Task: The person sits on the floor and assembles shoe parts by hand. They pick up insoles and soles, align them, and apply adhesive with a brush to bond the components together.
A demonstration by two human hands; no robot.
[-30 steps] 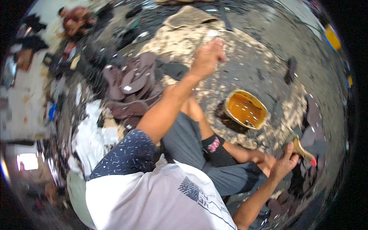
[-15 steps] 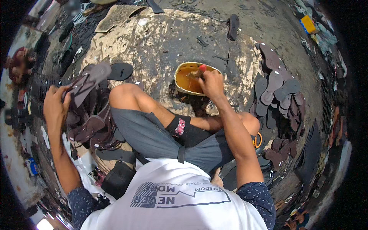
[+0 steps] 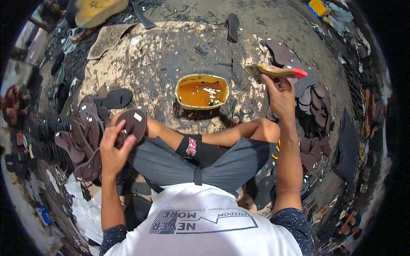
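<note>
Over my left knee, my left hand [image 3: 113, 149] grips a dark brown sandal [image 3: 139, 123] with a white sticker near its end. My right hand [image 3: 279, 96] is raised at the right, fingers closed around a brush [image 3: 273, 71] with a red end and a crusty yellowish coating. A tub [image 3: 192, 106] with a caked yellow rim stands on the ground in front of my crossed legs. Amber, glue-like liquid [image 3: 200, 94] fills part of it. Beside my left hand lies a pile of brown sandals [image 3: 83, 136], some with white stickers.
To the right is a heap of brown and grey soles [image 3: 318, 102]. A stained sheet [image 3: 158, 55] covers the ground around the tub. One dark sole [image 3: 232, 27] lies farther off, another [image 3: 117, 98] beyond my left knee. A yellowish block [image 3: 102, 13] sits at the far left.
My right hand has lifted the brush out of the tub and moved right. My left hand has come from the sandal pile toward my knee with a sandal in it.
</note>
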